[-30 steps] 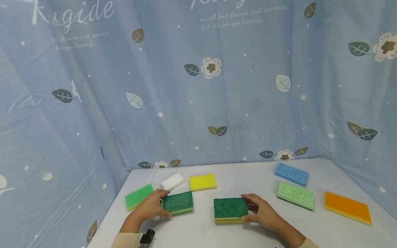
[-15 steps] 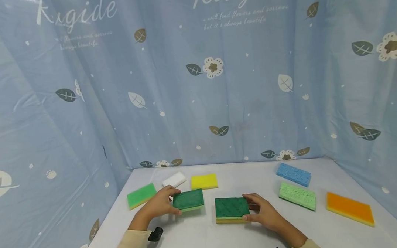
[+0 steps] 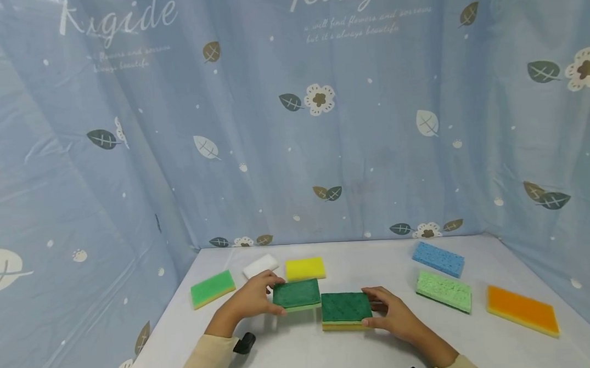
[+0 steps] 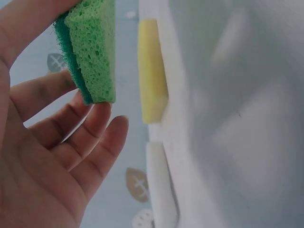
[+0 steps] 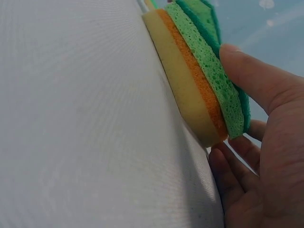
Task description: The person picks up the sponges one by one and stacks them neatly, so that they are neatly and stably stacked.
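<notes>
At near centre, the left hand (image 3: 253,298) — pinching a raised sponge (image 3: 297,294) — has moved right, so it nearly meets the stack (image 3: 346,309) the right hand (image 3: 393,315) grips.

Curtained-off tabletop booth; can't tell what kind of room it's in.
Pale blue curtain (image 3: 362,131), leaf prints (image 3: 544,71), flower prints (image 3: 319,99) and white script (image 3: 367,19) on it, hung at back and both sides. White tabletop (image 3: 292,354) runs back to the curtain. Sponges (image 3: 346,307) on it are household goods, but that alone doesn't settle home, lab or shop.
</notes>
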`<state>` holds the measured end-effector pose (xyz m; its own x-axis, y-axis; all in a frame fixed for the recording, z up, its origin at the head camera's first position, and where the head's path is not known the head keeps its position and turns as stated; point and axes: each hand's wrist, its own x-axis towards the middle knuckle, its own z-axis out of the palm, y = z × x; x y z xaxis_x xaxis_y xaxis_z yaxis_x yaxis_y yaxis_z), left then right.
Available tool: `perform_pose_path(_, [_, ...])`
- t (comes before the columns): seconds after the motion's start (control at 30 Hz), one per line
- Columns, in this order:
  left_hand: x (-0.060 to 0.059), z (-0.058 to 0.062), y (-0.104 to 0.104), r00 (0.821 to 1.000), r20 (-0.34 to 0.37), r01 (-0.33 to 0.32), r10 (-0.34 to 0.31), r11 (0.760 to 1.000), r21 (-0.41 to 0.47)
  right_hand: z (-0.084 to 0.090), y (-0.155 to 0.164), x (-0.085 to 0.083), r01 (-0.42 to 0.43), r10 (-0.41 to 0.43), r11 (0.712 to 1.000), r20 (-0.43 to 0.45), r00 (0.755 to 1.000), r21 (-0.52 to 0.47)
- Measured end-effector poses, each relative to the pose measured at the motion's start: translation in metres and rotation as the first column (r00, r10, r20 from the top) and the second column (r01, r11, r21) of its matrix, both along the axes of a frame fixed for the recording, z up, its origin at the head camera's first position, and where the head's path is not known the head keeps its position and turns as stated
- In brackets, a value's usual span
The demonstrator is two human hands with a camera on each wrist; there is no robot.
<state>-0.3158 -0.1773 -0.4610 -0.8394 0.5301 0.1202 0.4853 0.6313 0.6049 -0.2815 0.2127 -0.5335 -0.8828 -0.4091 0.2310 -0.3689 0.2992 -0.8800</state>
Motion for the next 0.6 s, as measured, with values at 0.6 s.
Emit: perform_pose_path(0.6, [0.002, 0.013, 0.041, 0.994, -0.045, 0.098, -0.1, 0.994, -0.05, 0.0, 0.0, 0.0, 0.016, -0.016, 1.0, 0.005, 1.0, 0.019])
